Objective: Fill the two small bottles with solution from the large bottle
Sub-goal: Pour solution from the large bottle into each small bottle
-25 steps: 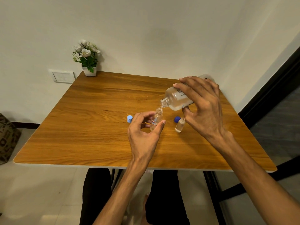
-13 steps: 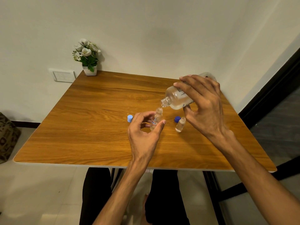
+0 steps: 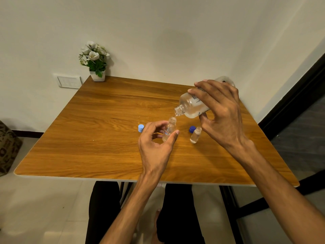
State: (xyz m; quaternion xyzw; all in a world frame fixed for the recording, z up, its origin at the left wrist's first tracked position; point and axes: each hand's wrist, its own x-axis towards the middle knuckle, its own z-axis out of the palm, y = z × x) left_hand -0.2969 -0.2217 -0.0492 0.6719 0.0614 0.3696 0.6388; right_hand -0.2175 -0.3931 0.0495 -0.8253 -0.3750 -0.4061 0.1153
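Note:
My right hand grips the large clear bottle, tipped with its open neck pointing down-left, just above the mouth of a small clear bottle. That small bottle stands upright on the wooden table, and my left hand holds it between thumb and fingers. A second small open bottle stands upright to its right, untouched. A light blue cap lies left of my left hand. Behind the second bottle lies a dark blue cap.
A small white pot of white flowers stands at the table's far left corner, against the wall. A switch plate is on the wall beside it. A patterned bag sits on the floor at left.
The large bottle's neck has dipped slightly closer to the small bottle's mouth. Both hands keep their holds and the other items have not moved.

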